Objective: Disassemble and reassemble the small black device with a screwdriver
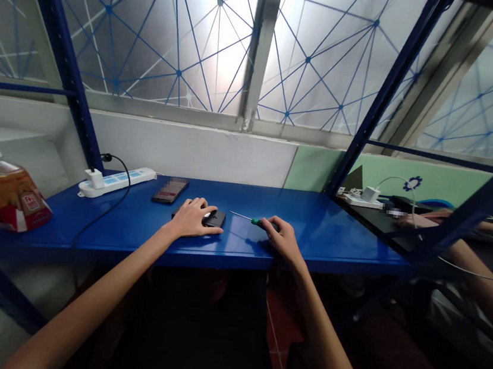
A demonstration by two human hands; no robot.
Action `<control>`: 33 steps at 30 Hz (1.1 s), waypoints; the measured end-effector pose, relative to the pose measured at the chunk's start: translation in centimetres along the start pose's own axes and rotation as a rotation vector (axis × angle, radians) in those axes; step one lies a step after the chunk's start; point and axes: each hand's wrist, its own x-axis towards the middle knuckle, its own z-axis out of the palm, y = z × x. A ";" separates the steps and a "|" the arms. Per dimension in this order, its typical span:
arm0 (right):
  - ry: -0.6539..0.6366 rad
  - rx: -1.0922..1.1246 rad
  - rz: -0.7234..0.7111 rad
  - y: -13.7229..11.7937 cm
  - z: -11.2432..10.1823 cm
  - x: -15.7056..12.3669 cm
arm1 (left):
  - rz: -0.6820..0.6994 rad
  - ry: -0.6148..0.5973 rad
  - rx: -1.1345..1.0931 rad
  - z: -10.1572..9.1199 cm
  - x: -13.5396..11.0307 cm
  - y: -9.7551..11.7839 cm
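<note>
On the blue desk, my left hand (192, 218) is over a small flat black device (216, 219), with the thumb along its near side and the fingers curled over the far side. Most of the device is under the hand, and its exact kind is unclear. A small pale spot shows beside the fingers. To the right, my right hand (282, 235) grips a screwdriver (254, 221) by its green and black handle. Its thin metal shaft points left, and the tip stops just short of the device.
A phone (170, 190) lies behind my left hand. Further left are a white power strip (117, 182) with a black cable and a tilted drink bottle (9, 191). Blue posts (386, 88) frame the desk (134, 218). At far right, another person's arms (467, 253) reach over a dark tabletop.
</note>
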 end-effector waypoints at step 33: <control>-0.053 -0.117 -0.002 -0.2 0.0 -0.1 | 0.124 -0.058 0.011 -0.1 0.1 1.1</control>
